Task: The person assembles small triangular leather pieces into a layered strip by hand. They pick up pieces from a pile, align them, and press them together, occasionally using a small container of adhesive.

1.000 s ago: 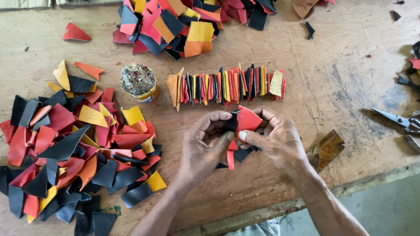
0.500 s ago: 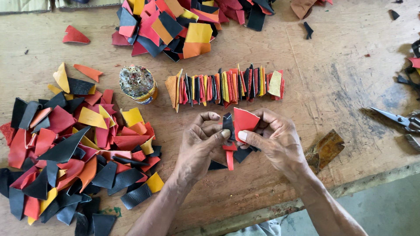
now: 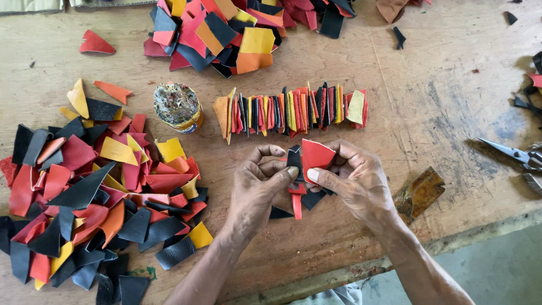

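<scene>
Two hands pinch leather scraps over a wooden surface (image 3: 440,96).
Left hand (image 3: 257,189) and right hand (image 3: 355,183) still grip the red piece (image 3: 316,153) and black piece (image 3: 293,157), barely shifted since before, below the stacked row (image 3: 291,110).

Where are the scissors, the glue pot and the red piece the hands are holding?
scissors (image 3: 515,152), head view, on the blades at the table's right edge.
glue pot (image 3: 177,105), head view, on its crusted top.
red piece (image 3: 316,155), head view, on its flat face above the thumbs of both hands.
</scene>
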